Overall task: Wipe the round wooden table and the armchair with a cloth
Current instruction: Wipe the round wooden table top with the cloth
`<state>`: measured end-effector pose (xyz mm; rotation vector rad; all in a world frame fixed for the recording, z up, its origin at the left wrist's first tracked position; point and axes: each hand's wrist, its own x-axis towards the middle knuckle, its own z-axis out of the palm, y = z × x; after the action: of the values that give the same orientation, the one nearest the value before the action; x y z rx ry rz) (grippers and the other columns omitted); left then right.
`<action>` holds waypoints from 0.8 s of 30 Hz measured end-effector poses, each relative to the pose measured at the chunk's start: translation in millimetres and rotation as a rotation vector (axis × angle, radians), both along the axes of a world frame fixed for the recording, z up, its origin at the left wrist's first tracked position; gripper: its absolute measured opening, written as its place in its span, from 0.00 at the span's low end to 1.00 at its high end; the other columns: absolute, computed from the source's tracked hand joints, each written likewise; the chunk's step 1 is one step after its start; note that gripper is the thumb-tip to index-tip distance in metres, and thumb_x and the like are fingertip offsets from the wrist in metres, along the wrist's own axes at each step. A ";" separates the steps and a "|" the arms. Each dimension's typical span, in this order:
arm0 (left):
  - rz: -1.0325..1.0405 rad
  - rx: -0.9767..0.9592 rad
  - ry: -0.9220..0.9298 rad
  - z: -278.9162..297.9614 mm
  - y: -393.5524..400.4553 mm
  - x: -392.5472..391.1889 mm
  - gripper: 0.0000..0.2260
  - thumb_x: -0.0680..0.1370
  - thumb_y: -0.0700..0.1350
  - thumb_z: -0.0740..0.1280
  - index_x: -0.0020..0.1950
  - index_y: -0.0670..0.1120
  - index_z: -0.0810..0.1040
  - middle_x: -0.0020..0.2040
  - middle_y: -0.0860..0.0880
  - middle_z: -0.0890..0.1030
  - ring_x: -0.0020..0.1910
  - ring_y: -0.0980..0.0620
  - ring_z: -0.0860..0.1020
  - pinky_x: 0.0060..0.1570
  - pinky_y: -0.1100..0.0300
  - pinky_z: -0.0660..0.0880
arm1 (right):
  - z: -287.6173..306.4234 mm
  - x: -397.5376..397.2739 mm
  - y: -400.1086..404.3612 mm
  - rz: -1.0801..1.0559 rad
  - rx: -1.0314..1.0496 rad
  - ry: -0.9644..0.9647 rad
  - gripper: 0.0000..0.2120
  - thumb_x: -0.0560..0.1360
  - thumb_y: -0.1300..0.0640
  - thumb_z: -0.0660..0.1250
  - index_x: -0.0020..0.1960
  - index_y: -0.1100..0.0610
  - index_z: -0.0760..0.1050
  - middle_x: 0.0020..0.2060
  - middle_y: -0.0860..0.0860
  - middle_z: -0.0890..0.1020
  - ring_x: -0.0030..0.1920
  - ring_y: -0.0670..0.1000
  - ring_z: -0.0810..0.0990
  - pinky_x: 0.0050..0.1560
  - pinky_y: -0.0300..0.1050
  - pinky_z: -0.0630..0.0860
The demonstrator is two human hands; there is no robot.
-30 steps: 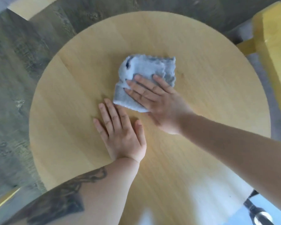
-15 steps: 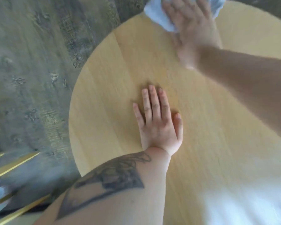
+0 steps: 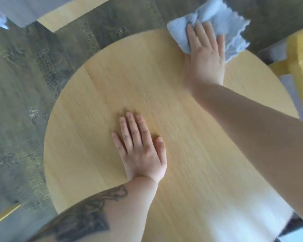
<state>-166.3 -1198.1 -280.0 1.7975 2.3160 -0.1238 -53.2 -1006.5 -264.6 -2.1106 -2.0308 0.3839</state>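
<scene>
My right hand [image 3: 205,56] lies flat with the fingers straight and close together, pressing the cloth [image 3: 212,27] down at the far edge of the table [image 3: 98,105]. Nothing is gripped; the cloth is only pinned under my palm and fingers, with part of it spilling past my fingertips and over the rim. It is a soft, pale blue-grey rag with a wavy stitched hem, bunched into folds. I judge it light and limp, so it should slide easily on this smooth top and could slip out from under a flat hand near the edge. Gathering a fold beneath the fingers would hold it better.

Nearer to me, my left hand [image 3: 140,149] rests open and flat on bare wood, fingers straight, bracing. The tabletop is round, light wood with fine straight grain. Beyond my right hand, to its right, a yellow wooden piece of the armchair [image 3: 301,67] shows. Dark, worn planks of floor [image 3: 24,102] lie around.
</scene>
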 end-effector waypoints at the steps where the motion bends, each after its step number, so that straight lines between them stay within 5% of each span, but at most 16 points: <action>1: 0.002 0.004 0.007 0.0 0.0 2.1 0.32 0.77 0.53 0.51 0.76 0.36 0.54 0.77 0.37 0.55 0.76 0.39 0.52 0.72 0.36 0.52 | 11.2 -6.7 -16.9 -0.040 0.013 0.035 0.32 0.75 0.69 0.53 0.78 0.54 0.55 0.77 0.48 0.57 0.78 0.52 0.49 0.77 0.53 0.42; 5: 0.000 0.062 0.004 -2.3 -3.9 -2.9 0.30 0.75 0.50 0.53 0.72 0.34 0.62 0.74 0.34 0.61 0.74 0.35 0.57 0.70 0.33 0.54 | 2.2 -18.3 -112.4 0.706 -0.065 0.014 0.30 0.77 0.57 0.58 0.78 0.50 0.55 0.77 0.45 0.58 0.76 0.51 0.57 0.74 0.50 0.40; 7: 0.007 0.055 -0.002 -3.7 -1.0 0.1 0.31 0.77 0.52 0.52 0.75 0.35 0.57 0.76 0.34 0.57 0.75 0.36 0.54 0.71 0.34 0.51 | -15.7 42.6 -100.5 0.431 0.009 -0.063 0.31 0.74 0.60 0.59 0.77 0.51 0.60 0.74 0.47 0.65 0.71 0.55 0.67 0.74 0.53 0.48; 10: 0.016 0.040 0.017 -2.5 1.0 2.7 0.32 0.78 0.53 0.50 0.77 0.36 0.52 0.77 0.35 0.53 0.76 0.37 0.50 0.72 0.36 0.49 | -11.5 111.6 -51.7 -0.304 -0.011 -0.014 0.32 0.74 0.65 0.56 0.77 0.54 0.58 0.75 0.49 0.62 0.76 0.54 0.59 0.76 0.55 0.48; 12: 0.009 0.033 -0.003 -2.8 -1.0 2.5 0.32 0.78 0.53 0.51 0.77 0.36 0.52 0.77 0.36 0.52 0.77 0.37 0.50 0.72 0.36 0.48 | -0.1 89.6 -51.7 -0.277 0.035 0.042 0.33 0.73 0.68 0.58 0.77 0.56 0.58 0.76 0.51 0.61 0.77 0.53 0.54 0.76 0.54 0.47; 15: 0.030 0.062 0.007 -2.6 -1.9 0.0 0.32 0.78 0.53 0.52 0.77 0.36 0.53 0.77 0.36 0.53 0.76 0.37 0.51 0.72 0.37 0.48 | -2.9 43.0 -112.2 0.409 0.009 0.103 0.35 0.72 0.68 0.62 0.77 0.55 0.59 0.75 0.50 0.62 0.76 0.53 0.59 0.76 0.53 0.49; 16: 0.023 0.070 0.011 -2.6 -2.8 1.1 0.32 0.78 0.53 0.52 0.76 0.36 0.53 0.77 0.36 0.53 0.76 0.37 0.51 0.72 0.37 0.48 | -5.3 50.9 -133.5 0.480 -0.024 0.056 0.34 0.72 0.66 0.64 0.76 0.54 0.60 0.75 0.49 0.64 0.73 0.53 0.64 0.75 0.53 0.52; 18: -0.001 0.077 -0.010 -3.9 -1.2 3.9 0.32 0.78 0.53 0.51 0.77 0.36 0.52 0.77 0.35 0.53 0.76 0.37 0.51 0.72 0.37 0.48 | -17.6 95.4 -146.9 0.205 0.002 -0.003 0.34 0.70 0.66 0.65 0.75 0.55 0.63 0.72 0.51 0.68 0.68 0.55 0.70 0.72 0.54 0.57; 21: 0.011 0.049 0.005 -3.0 -0.6 1.4 0.32 0.78 0.53 0.50 0.77 0.37 0.50 0.77 0.36 0.51 0.77 0.37 0.49 0.73 0.37 0.47 | -13.4 132.2 -137.1 -0.300 0.041 0.010 0.34 0.70 0.69 0.58 0.76 0.56 0.62 0.74 0.52 0.64 0.76 0.55 0.59 0.76 0.56 0.51; 24: 0.012 0.040 -0.019 -3.6 -1.1 0.1 0.32 0.78 0.52 0.52 0.77 0.36 0.50 0.77 0.36 0.50 0.77 0.37 0.48 0.72 0.36 0.47 | 15.4 84.3 -110.8 -0.412 0.158 0.199 0.33 0.69 0.69 0.54 0.74 0.59 0.64 0.74 0.54 0.65 0.76 0.55 0.56 0.76 0.56 0.50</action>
<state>-166.2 -1199.2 -283.6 1.7946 2.3322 -0.0578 31.1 -1117.3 -249.2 -2.2163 -1.4242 0.3365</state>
